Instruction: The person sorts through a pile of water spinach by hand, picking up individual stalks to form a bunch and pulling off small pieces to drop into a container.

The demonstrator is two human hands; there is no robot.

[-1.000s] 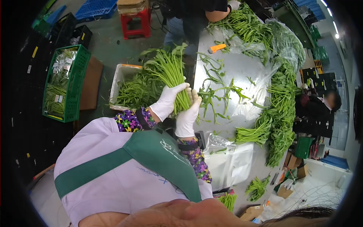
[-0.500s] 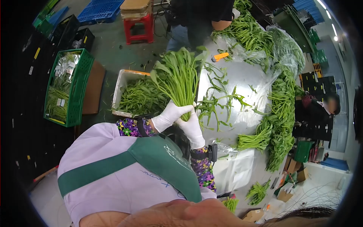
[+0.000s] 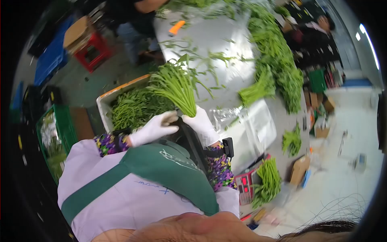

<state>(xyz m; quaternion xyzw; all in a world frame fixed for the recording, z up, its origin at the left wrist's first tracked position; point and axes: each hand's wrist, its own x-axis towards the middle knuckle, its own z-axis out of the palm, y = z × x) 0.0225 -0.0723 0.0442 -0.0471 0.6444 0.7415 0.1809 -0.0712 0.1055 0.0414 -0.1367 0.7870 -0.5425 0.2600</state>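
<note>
My right hand (image 3: 200, 126), in a white glove, grips a bunch of leafy greens (image 3: 175, 89) by the lower ends of its long stems. The leaves point up and to the left. My left hand (image 3: 155, 129), gloved in white too, is off the bunch, its fingers and thumb apart with nothing between them. Behind it stands a white box (image 3: 103, 108) holding more cut greens (image 3: 135, 109). Loose leaves and stems (image 3: 213, 76) lie on the metal table (image 3: 234, 48) beyond the bunch.
Greens are heaped along the table's far right side (image 3: 278, 64). Clear plastic bags (image 3: 250, 129) lie near my right arm. A red digital scale (image 3: 243, 186) bears another bunch (image 3: 267, 181). An orange-handled cutter (image 3: 176, 27), a red stool (image 3: 92, 54), a green crate (image 3: 64, 129) and two other people are around.
My left hand has let go of the bunch and drawn away to the left. My right hand still holds the stems. The view has turned right, bringing the scale into sight.
</note>
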